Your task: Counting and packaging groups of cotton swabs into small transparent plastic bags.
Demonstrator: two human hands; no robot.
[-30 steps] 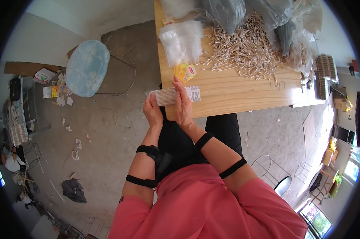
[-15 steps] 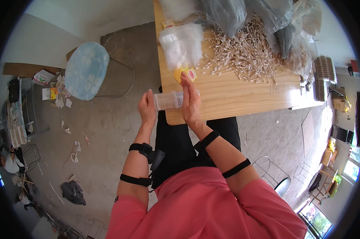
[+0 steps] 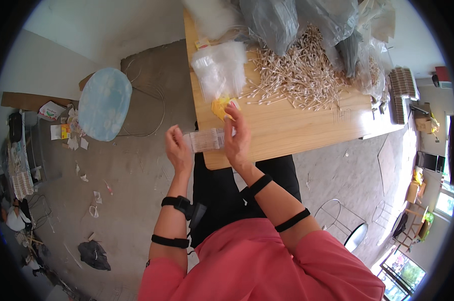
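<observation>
A clear plastic pack of cotton swabs [image 3: 206, 141] is held level between my two hands, over the table's near left corner. At its left end is my left hand [image 3: 179, 149], with fingers bent together against the pack. My right hand [image 3: 238, 136] presses on the other end, its fingers pointing up and covering that end. Just beyond my right fingertips lie yellow cards [image 3: 221, 107], partly hidden by the hand. Behind them rests a stack of clear plastic bags [image 3: 219, 70]. A large heap of loose cotton swabs [image 3: 305, 75] spreads to the right of the bags.
Grey plastic bags [image 3: 272, 22] stand at the far side of the wooden table [image 3: 287, 128]. Packed bundles [image 3: 404, 83] are stacked past its right end. A stool with a light blue cover [image 3: 105, 104] stands to the left, and a round stool [image 3: 356, 237] behind me on the right.
The pack and both hands sit slightly lower and further left in view. The fingers of my left hand have shifted at the pack's end. The whole view has moved a little.
</observation>
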